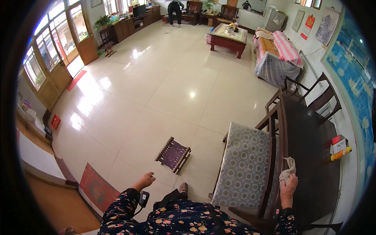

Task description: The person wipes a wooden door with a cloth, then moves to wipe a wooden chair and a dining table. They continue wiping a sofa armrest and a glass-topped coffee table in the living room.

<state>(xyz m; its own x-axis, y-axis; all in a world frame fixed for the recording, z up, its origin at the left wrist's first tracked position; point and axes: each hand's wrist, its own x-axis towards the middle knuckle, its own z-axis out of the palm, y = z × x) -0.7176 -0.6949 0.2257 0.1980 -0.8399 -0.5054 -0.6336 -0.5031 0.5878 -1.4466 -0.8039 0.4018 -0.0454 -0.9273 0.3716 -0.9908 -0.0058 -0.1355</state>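
The cloth (288, 169) is located at the left edge of the dark surface (313, 190), next to the back of the patterned bench (246, 166). The right hand (288, 187) is closed over the cloth, gripping its bunched lower part; a loose upper end projects beyond the fingers. The left hand (146, 180) holds nothing visible: it extends over the floor (164, 105), fingers loosely spread and slightly bent, near the folding stool (173, 154) but apart from it. Status, by judgement: work with the cloth is in progress, since the cloth is in the grip and positioned at the surface; it is not complete, because the cloth is not yet released. The portion of the surface already covered cannot be determined; no distinct boundary between treated and untreated areas is visible. The wide area to the right of the cloth is out of its present reach, and the red-and-white box (337, 144) and the yellow bottle (341, 154) occupy the far right side. Any part not yet treated is judged to be outstanding, including the area around these two items.
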